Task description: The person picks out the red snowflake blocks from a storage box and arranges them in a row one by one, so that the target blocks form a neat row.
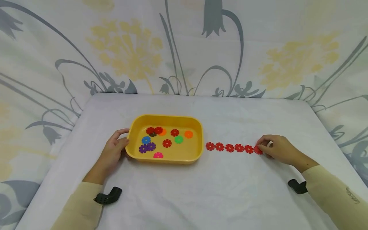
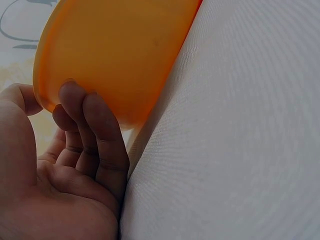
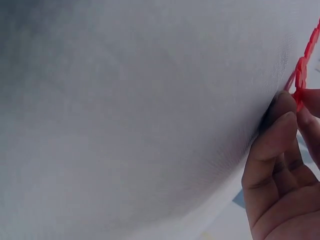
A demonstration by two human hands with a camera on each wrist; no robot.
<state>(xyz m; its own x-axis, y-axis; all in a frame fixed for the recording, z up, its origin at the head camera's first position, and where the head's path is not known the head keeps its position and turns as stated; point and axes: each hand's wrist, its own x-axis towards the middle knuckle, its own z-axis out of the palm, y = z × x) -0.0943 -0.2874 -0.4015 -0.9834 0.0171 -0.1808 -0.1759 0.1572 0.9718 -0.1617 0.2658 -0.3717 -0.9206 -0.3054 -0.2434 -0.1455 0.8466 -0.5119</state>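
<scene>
A yellow plastic tray (image 1: 184, 150) sits left of centre, holding several snowflake discs in red, purple, blue, green, orange and pink. My left hand (image 1: 110, 153) holds its left end, thumb at the rim and fingers against the outer wall (image 2: 135, 55). To the tray's right runs a row of several red snowflake discs (image 1: 229, 148), lying edge to edge. At the row's right end my right hand (image 1: 277, 149) pinches a red snowflake disc (image 1: 258, 150) between thumb and fingers. The right wrist view shows this red disc (image 3: 300, 75) edge-on, close over the cloth.
A white cloth (image 1: 184, 191) covers the table. Behind and at the sides hangs a flower-patterned curtain (image 1: 184, 48). Black curved pieces stick out at the left sleeve (image 1: 77, 207) and the right sleeve (image 1: 333, 191).
</scene>
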